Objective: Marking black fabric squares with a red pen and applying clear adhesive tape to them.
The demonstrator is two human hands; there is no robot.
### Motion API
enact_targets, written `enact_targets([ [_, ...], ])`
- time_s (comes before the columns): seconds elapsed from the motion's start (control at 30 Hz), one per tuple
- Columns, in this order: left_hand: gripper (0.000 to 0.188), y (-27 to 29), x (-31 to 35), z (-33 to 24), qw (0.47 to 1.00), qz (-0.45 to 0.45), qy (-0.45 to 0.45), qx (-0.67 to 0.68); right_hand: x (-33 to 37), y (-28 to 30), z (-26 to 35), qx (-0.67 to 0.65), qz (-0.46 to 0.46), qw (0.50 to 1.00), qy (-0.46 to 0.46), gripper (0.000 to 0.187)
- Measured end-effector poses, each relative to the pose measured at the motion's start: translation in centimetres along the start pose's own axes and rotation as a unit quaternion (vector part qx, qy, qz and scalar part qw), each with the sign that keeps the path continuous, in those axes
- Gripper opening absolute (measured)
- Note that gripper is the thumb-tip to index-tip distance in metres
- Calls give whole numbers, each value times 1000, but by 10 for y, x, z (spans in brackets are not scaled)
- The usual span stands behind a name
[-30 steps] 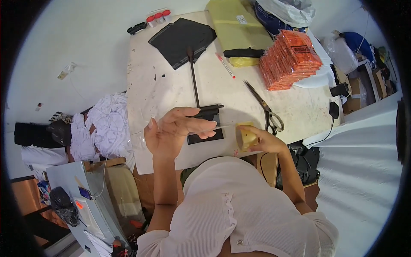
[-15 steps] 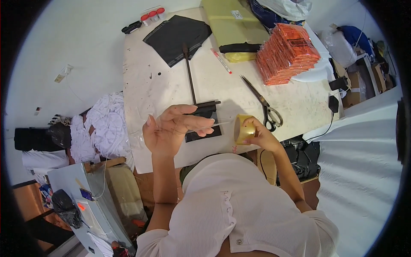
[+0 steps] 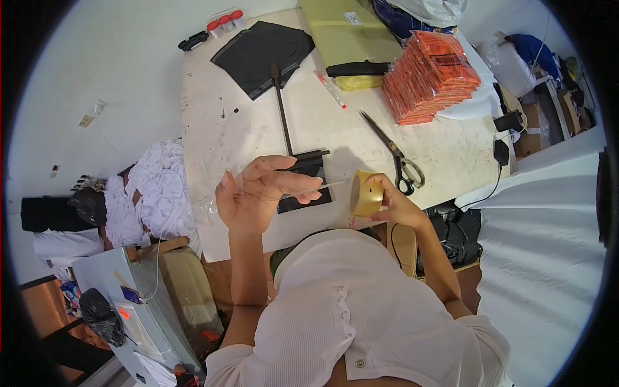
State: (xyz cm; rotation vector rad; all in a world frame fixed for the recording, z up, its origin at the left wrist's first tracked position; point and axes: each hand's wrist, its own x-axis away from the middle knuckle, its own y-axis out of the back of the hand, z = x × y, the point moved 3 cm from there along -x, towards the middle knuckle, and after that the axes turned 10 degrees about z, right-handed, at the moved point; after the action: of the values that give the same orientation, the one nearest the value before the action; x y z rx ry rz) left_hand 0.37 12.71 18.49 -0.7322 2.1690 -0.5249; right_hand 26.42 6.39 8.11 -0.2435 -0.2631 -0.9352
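Observation:
A roll of clear tape (image 3: 369, 198) is gripped in my right hand (image 3: 396, 203), fingers over its outer side and thumb below. From the roll a clear tape strip (image 3: 335, 184) stretches leftward to my left hand (image 3: 258, 193). That hand is raised over the table's near edge, palm turned inward, with long fingers and the strip running along them; loose clear film shows by its thumb. Beneath its fingertips lies a small black flat piece (image 3: 309, 198), partly covered. A dark rod-shaped tool (image 3: 283, 116) with a crossbar lies just beyond it. Large scissors (image 3: 393, 148) rest right of the roll.
On the table (image 3: 213, 142) lie a black plastic sheet (image 3: 261, 55), a red-and-white marker (image 3: 331, 90) and a stack of orange packets (image 3: 429, 80). Yellow folded material (image 3: 348, 39) and red-capped containers (image 3: 225, 24) are at the back. A charger (image 3: 501, 151) trails a cable at the right edge.
The view has shifted slightly, and the table items appear a little farther left and up. Both hands keep nearly the same pose, with the tape strip still stretched between them.

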Motion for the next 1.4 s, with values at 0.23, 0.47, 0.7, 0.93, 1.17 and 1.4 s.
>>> enact_targets([
  [0.23, 77, 2, 0, 1, 1000, -6, 6, 5, 0, 1, -8, -31, -25, 999, 9, 56],
  [0.47, 78, 3, 0, 0, 1000, -7, 10, 1, 1, 4, -8, 49, -11, 999, -3, 41],
  [0.7, 78, 3, 1, 0, 1000, 3, 7, 7, -1, -2, -1, -77, -4, 997, 27, 44],
  [0.93, 78, 3, -1, -1, 1000, 14, 9, 16, 2, 9, -3, -37, 23, 999, 21, 33],
  [1.17, 78, 5, 1, 1, 1000, 9, 9, 24, -2, 14, 4, -12, -102, 994, -41, 41],
  [1.4, 78, 5, 3, 2, 1000, 6, 2, 22, 0, 17, 6, -62, -140, 987, -54, 48],
])
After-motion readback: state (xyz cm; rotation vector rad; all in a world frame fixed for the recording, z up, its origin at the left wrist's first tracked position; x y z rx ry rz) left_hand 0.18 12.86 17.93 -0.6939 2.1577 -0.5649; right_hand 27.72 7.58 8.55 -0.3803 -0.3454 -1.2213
